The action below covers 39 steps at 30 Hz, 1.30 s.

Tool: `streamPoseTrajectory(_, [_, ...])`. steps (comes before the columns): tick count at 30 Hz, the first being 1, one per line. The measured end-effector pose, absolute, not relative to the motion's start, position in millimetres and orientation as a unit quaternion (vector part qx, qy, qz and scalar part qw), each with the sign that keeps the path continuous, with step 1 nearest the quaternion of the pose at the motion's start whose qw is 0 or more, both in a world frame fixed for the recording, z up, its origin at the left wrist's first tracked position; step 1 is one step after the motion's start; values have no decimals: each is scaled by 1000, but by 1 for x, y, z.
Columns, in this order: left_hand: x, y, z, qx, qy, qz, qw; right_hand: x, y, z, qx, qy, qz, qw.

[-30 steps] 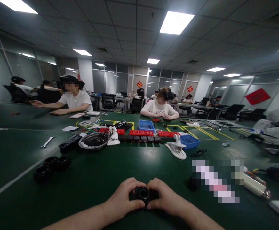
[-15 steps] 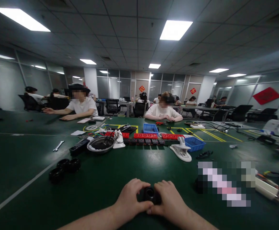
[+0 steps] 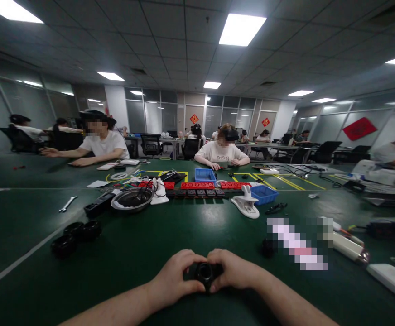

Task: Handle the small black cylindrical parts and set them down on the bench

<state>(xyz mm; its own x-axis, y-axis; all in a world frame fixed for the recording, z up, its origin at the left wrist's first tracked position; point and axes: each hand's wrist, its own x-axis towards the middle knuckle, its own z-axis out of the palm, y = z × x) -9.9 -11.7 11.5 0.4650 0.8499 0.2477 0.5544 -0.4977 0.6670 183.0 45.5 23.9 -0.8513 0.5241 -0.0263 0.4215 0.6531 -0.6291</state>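
Between my hands, low in the middle of the view, is a small black round part (image 3: 204, 271) with a hollow centre; its exact kind cannot be made out. My left hand (image 3: 174, 277) grips its left side, thumb in front and fingers behind. From the right, my right hand (image 3: 230, 269) closes on it with thumb and bent fingers. Both hands partly cover the part. Away to the left, several black ring-shaped pieces (image 3: 63, 245) that look like small tyres stand together on the green table (image 3: 122, 258).
A wrench (image 3: 68, 204), a metal bowl (image 3: 132, 208) and a white clip base (image 3: 245, 206) lie beyond my hands. Red socket strips (image 3: 197, 185) and blue bins (image 3: 264, 194) stand farther back. A pixelated item (image 3: 296, 244) lies to the right. A co-worker (image 3: 223, 151) sits opposite.
The whole scene has shifted left and slightly up as the head turned. My right hand has rotated a little around the black part; both hands still hold it.
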Motion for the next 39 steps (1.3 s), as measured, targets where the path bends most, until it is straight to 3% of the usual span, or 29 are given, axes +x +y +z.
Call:
streamPoseTrajectory(4, [-8, -14, 15, 803, 457, 275, 267, 182, 41, 20, -318, -895, 303, 83])
streamPoseTrajectory(11, [-6, -14, 11, 772, 509, 293, 241, 169, 27, 18, -383, -909, 141, 81])
streamPoseTrajectory(22, [-10, -15, 13, 796, 433, 323, 272, 181, 45, 20, -281, -921, 260, 75])
streamPoseTrajectory(39, [-4, -8, 3, 736, 544, 320, 243, 153, 17, 11, -465, -875, 73, 114])
